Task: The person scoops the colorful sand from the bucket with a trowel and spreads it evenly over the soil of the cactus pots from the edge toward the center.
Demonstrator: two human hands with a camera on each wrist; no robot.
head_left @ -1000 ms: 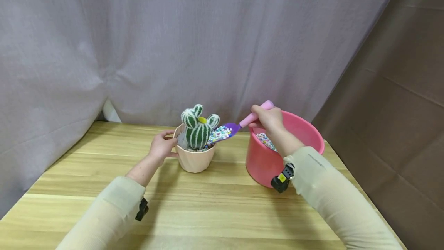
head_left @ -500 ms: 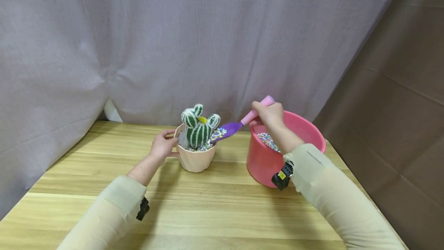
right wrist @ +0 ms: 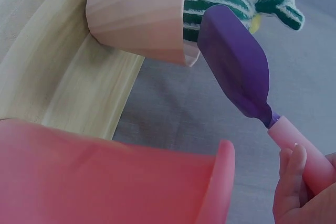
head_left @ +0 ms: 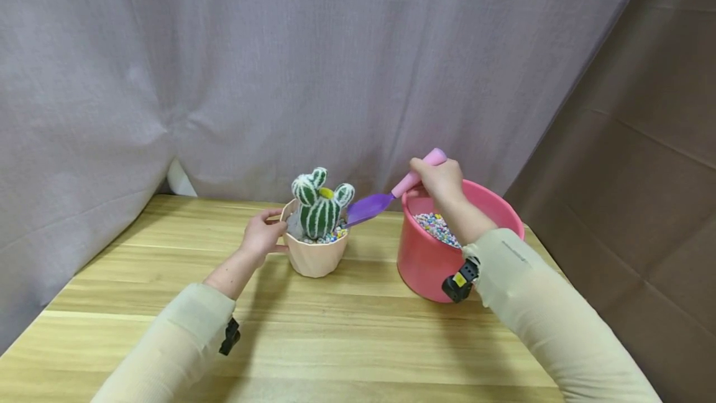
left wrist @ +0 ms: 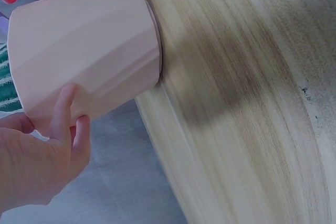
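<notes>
Fingers [head_left: 426, 174] grip trowel [head_left: 391, 194] handle — blade apparently over pot [head_left: 313, 257].

My wooden table [head_left: 335, 328] carries two things. The peach pot [head_left: 313, 257] stands near its middle toward the back edge, steadied by my left hand [head_left: 258, 236]. The pink bucket [head_left: 425, 263] stands just right of it, apart, near the table's right edge.
</notes>
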